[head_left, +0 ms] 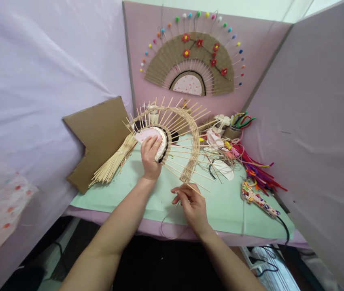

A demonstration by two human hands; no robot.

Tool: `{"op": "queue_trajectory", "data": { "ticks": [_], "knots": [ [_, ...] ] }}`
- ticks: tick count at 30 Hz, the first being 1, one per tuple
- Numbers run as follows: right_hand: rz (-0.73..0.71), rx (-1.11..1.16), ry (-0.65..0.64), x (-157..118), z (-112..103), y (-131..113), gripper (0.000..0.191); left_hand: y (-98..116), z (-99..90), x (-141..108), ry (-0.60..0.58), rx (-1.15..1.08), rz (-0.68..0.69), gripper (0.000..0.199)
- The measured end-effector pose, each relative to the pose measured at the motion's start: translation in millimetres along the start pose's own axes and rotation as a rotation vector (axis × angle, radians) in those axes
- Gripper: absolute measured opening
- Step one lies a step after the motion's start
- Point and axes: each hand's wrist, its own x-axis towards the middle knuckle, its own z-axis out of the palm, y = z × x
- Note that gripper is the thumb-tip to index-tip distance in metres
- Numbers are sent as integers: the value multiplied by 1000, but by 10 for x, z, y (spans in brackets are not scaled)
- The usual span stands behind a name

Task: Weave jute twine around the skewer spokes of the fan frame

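My left hand (pixel 151 155) grips the half-round base of a fan (pixel 195 149) made of thin wooden sticks, its thumb side over the pink and white centre. A band of tan twine is woven across the spread sticks, and a black trim edges the base. Near the lower end of that band is my right hand (pixel 192 204), fingers pinched on a strand of twine (pixel 163 226). The strand hangs in a loop over the table's front edge. Fingers of my right hand lie close to the lowest sticks.
On the back board hangs a finished-looking fan (pixel 190 52) with red flowers and coloured tips. A stick bundle (pixel 114 159) and cardboard (pixel 99 137) lie at left. At right are pipe cleaners (pixel 258 176), a patterned glue gun (pixel 258 199) with a cable, and a can (pixel 232 132) holding tools.
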Motion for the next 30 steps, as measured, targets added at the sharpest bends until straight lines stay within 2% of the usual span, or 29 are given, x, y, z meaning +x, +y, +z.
{"op": "queue_trajectory", "data": {
  "ticks": [4,7,8,10,12,13,15,18,21,23,25,28,30],
  "knots": [
    [-2,-117,-87,91,-53,27,21,11,20,-31,-17,-12,29,36],
    [57,-152,-195,104,-178,99,16,0,14,-26,-2,0,40,35],
    [92,-162,-228,104,-224,132,22,-3,12,-21,-1,6,48,35],
    [148,-132,-234,111,-302,198,56,-7,15,-14,-3,19,63,35],
    [154,37,-170,137,-327,245,82,-1,30,-14,-4,29,72,35],
    [144,173,-131,159,-313,253,86,6,41,-18,-4,33,80,35],
    [136,468,-41,216,-232,234,78,27,63,-34,-3,41,89,35],
    [208,792,117,312,-40,130,54,73,87,-58,-13,66,101,36],
    [265,982,220,401,106,-14,48,147,96,-5,0,86,164,36],
    [290,1054,255,466,114,-110,48,234,99,102,4,90,233,38],
    [297,1094,277,548,28,-189,46,353,98,241,-28,80,313,42],
    [240,1098,304,690,-250,-235,43,543,75,383,-131,2,427,52],
    [200,1069,307,769,-473,-192,41,636,38,383,-89,-172,376,61]
  ]
}}
